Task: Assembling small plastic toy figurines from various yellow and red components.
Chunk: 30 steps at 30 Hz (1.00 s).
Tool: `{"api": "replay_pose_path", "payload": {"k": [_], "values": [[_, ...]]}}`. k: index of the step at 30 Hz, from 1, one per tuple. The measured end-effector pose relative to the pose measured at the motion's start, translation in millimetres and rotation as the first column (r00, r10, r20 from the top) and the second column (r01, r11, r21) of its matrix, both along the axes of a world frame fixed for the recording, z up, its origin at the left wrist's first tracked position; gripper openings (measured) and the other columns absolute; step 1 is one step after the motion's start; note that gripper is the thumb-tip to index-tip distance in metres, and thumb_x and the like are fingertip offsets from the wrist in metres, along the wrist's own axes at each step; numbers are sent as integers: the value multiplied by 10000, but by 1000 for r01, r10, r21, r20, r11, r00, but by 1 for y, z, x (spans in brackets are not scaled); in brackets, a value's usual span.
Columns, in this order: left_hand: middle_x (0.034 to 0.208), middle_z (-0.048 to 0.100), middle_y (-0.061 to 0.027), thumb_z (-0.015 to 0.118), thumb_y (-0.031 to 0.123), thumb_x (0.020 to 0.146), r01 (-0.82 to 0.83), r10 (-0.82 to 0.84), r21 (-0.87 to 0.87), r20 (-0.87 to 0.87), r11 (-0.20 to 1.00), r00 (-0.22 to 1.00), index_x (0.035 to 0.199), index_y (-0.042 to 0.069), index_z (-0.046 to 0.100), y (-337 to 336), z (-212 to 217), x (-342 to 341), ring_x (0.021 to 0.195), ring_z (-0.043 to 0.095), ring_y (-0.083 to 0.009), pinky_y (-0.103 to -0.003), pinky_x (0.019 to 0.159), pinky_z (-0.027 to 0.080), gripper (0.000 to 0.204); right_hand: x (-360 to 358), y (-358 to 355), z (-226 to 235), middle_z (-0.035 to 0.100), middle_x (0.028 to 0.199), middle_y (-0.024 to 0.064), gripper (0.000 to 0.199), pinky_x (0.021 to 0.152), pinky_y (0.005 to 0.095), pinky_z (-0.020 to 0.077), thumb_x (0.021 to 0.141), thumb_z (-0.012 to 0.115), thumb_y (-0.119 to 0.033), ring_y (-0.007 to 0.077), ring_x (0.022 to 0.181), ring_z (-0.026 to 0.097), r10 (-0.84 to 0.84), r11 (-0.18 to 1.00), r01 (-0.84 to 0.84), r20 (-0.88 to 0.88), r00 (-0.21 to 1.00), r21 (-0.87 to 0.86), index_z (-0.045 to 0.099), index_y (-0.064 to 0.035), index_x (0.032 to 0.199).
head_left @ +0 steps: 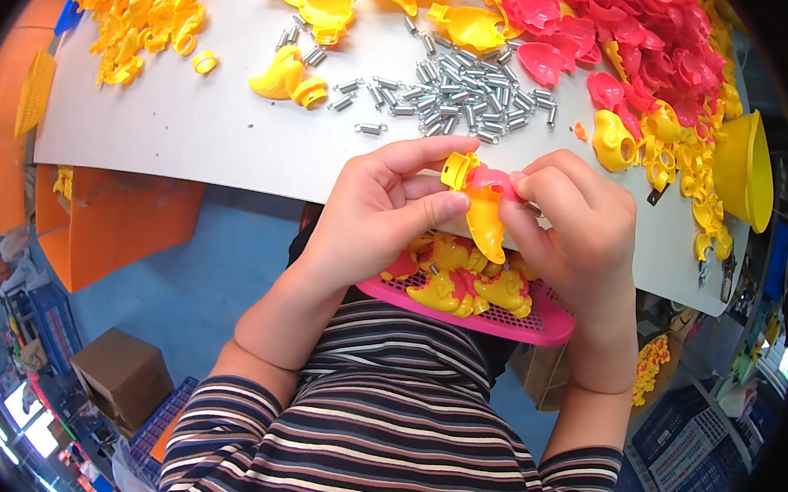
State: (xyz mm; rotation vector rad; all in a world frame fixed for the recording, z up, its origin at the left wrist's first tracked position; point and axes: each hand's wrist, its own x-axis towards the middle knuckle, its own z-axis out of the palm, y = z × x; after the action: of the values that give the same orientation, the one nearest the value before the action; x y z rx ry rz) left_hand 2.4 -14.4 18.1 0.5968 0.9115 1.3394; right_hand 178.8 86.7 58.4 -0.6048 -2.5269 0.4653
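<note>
Over the table's near edge, my left hand (388, 195) pinches a yellow plastic piece (484, 223) by its collared end, thumb and index finger around it. My right hand (574, 213) has its fingers closed on a pink plastic part (490, 181) that lies against the yellow piece. What exactly the right fingertips grip is partly hidden by the hand. Just beyond both hands lies a heap of small metal springs (460, 91). Below them, a pink basket (553, 323) at my lap holds several assembled yellow-and-pink pieces (446, 289).
A large pile of pink parts (622, 52) covers the table's back right, with yellow pieces (663, 128) along it. Another yellow pile (136, 9) sits at the back left. A yellow bowl-like container (745, 170) stands at the right edge; an orange bin (112, 226) is below left.
</note>
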Motion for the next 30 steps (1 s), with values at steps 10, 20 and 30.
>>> {"api": "replay_pose_path", "payload": {"k": [10, 20, 30], "values": [[1103, 673, -147, 600, -38, 918, -50, 50, 8, -1, 999, 999, 1340, -52, 493, -1, 3, 5, 987, 668, -161, -273, 874, 548, 435, -1, 2, -9, 599, 695, 102, 170, 519, 296, 482, 696, 722, 46, 212, 590, 615, -10, 993, 4, -53, 999, -114, 561, -2, 723], [1143, 652, -157, 594, -65, 893, -242, 264, 106, -379, 965, 887, 1262, -62, 566, 8, -2, 28, 1027, 645, -169, -273, 889, 542, 370, -1, 1, -21, 661, 766, 115, 136, 559, 247, 512, 739, 737, 44, 191, 656, 669, -18, 939, -5, -64, 998, -344, 646, 40, 840], [1165, 642, -149, 529, -76, 921, -175, 223, 141, -517, 974, 826, 1226, -88, 577, 11, -4, 27, 1066, 628, -165, -266, 907, 522, 309, 16, 26, -9, 704, 838, 164, 184, 669, 317, 534, 836, 684, -34, 280, 739, 693, 163, 830, -120, 32, 986, -545, 703, 14, 1013]]}}
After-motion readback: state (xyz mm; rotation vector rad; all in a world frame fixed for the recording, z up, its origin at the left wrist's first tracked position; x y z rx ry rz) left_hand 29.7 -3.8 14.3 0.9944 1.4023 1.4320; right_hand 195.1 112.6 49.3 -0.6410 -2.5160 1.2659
